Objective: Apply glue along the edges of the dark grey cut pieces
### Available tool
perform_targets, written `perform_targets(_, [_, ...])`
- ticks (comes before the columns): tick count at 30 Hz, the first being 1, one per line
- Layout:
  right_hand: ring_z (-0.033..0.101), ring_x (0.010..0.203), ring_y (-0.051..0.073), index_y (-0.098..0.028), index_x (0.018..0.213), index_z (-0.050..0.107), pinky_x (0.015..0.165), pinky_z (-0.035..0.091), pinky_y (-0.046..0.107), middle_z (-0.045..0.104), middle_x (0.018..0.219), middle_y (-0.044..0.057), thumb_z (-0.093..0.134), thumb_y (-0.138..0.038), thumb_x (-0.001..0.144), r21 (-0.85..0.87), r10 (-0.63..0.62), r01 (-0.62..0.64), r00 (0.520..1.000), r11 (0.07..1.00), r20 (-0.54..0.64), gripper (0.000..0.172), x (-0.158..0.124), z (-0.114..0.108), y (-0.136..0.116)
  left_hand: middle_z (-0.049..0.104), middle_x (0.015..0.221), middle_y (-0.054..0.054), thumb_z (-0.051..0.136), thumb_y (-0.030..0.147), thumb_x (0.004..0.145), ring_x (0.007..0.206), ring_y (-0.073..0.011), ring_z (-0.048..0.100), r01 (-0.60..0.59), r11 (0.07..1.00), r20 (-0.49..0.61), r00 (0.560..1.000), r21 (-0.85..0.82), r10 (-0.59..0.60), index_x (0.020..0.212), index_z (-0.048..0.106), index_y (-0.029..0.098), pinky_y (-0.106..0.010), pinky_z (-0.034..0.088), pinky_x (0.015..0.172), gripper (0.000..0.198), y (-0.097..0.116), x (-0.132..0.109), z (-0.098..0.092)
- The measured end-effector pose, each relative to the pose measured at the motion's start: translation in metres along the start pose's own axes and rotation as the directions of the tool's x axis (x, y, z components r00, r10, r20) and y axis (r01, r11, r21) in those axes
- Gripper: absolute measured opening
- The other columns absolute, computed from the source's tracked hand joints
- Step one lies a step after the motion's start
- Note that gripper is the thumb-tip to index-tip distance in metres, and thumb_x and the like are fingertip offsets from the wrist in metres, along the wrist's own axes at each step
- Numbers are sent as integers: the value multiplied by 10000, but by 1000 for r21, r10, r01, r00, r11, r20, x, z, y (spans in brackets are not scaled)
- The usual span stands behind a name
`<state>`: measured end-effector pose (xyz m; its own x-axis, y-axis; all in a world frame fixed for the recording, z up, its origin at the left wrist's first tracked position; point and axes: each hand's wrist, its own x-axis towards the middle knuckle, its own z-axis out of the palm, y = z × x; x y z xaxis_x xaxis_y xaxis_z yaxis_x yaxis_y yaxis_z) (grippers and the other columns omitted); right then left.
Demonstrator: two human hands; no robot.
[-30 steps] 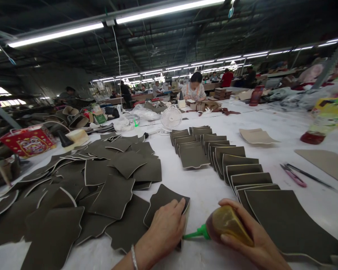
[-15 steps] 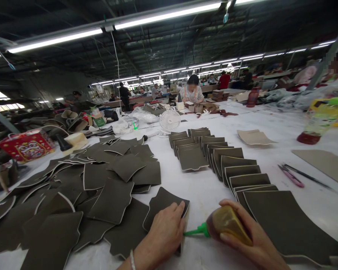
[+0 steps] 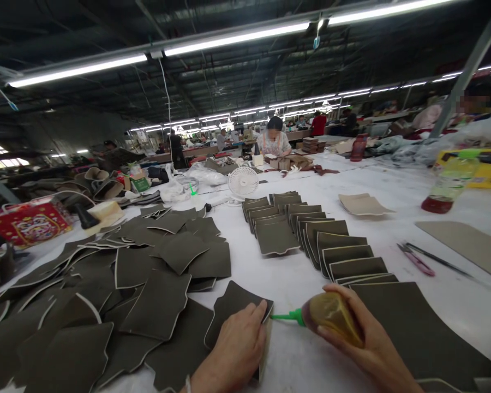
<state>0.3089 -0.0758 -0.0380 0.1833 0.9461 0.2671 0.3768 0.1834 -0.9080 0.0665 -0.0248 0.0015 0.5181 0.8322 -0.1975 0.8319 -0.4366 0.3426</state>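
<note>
Head view looks forward, down over both hands point(image 3: 240, 338) point(image 3: 370, 334).

The panels point(image 3: 159, 303) are dark olive-grey edged in off-white, the bottle point(image 3: 329, 314) amber, its nozzle point(image 3: 297, 316) green.

A large workshop or factory hall is indicated by the dark, high roof point(image 3: 237, 76), under which long rows of tube lights point(image 3: 237, 39) are hung. In the upper middle of the frame, a person in a patterned top point(image 3: 274, 144) is seen behind piled material, and more people are scattered through the background. Below, a white worktable point(image 3: 237, 240) is spread with many dark cut pieces point(image 3: 157, 303), heaped at left and overlapped in rows right of centre; pink-handled snips point(image 3: 421, 264) are laid at right.
</note>
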Motion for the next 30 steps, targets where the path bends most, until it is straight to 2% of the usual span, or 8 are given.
perform_targets(4, [589, 1096, 241, -244, 1215, 529, 938, 470, 241, 560, 1245, 56, 713, -476, 773, -7, -46, 47, 996, 999, 76, 532, -1, -3, 3, 595, 1202, -68, 273, 249, 931, 1062, -225, 596, -6, 1000, -11, 1000, -20, 6, 1430, 420, 190, -308, 445, 961, 523, 0, 0, 0])
perform_targets(10, [565, 1125, 223, -253, 1237, 488, 950, 452, 233, 555, 1248, 40, 681, -465, 815, -49, -63, 63, 998, 997, -6, 510, 3, -2, 1, 591, 1216, -66, 287, 232, 914, 1048, -240, 606, -11, 1000, -3, 1000, -14, 11, 1428, 419, 202, -332, 468, 925, 531, -1, 2, -1])
perform_targets(14, [556, 1165, 235, -253, 1246, 476, 961, 462, 241, 540, 1284, 55, 694, -442, 818, -92, -107, 121, 983, 988, 152, 517, 5, -5, 7, 600, 1192, -67, 286, 238, 922, 1043, -237, 609, -22, 999, -14, 1000, -25, 21, 1420, 425, 199, -327, 464, 928, 519, -2, 1, -2])
perform_targets(20, [595, 1040, 225, -261, 1256, 435, 864, 492, 249, 567, 1182, 41, 661, -480, 840, -71, -47, 48, 999, 996, 20, 522, 8, -1, 6, 601, 1192, -60, 294, 242, 921, 1016, -239, 615, -13, 999, -11, 1000, -38, 13, 1407, 438, 227, -332, 471, 898, 507, -2, 1, -2])
perform_targets(25, [553, 1104, 215, -256, 1232, 470, 919, 436, 227, 528, 1251, 27, 684, -499, 798, -2, -4, 4, 998, 1000, 66, 541, 2, 2, 3, 616, 1137, -60, 290, 230, 918, 1022, -229, 611, -32, 998, -28, 999, -62, 31, 1389, 456, 210, -319, 461, 911, 500, -3, 2, -1])
perform_targets(30, [568, 1022, 209, -260, 1232, 458, 876, 436, 236, 560, 1169, 19, 699, -515, 778, 11, 58, -59, 998, 998, 32, 574, -3, 3, -1, 608, 1173, -68, 299, 226, 910, 1052, -234, 599, -21, 996, -30, 999, -90, 18, 1384, 464, 199, -324, 447, 934, 502, -3, 0, -2])
